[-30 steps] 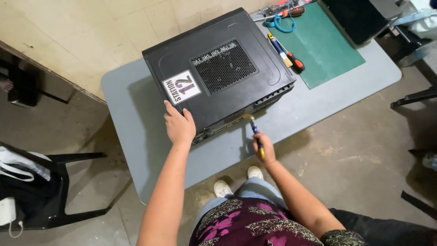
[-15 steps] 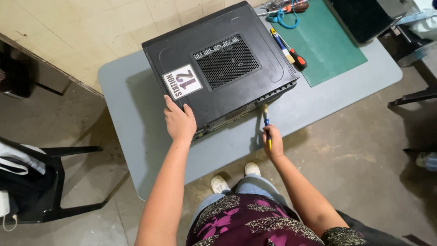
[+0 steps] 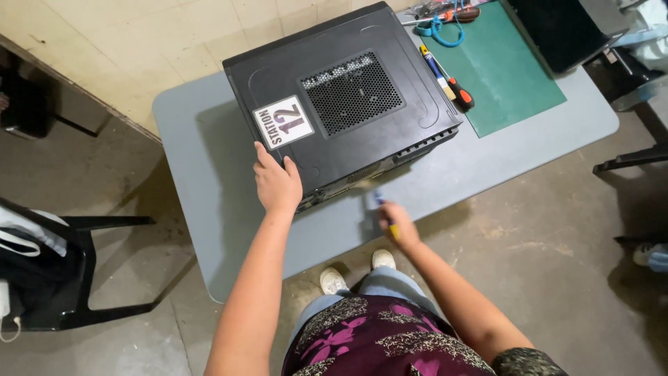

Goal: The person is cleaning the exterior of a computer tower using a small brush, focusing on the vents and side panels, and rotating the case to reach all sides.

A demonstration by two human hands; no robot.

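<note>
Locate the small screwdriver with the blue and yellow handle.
In the head view, the small blue-and-yellow screwdriver is in the right hand, blurred, over the grey table just off the near edge of the black computer case.

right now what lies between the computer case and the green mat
In the head view, two screwdrivers lie side by side between the black computer case and the green mat, partly on the mat's near edge, right beside the case.

Even indoor light, soft shadows — right hand (image 3: pixel 398 226) motion-blurred.
</note>
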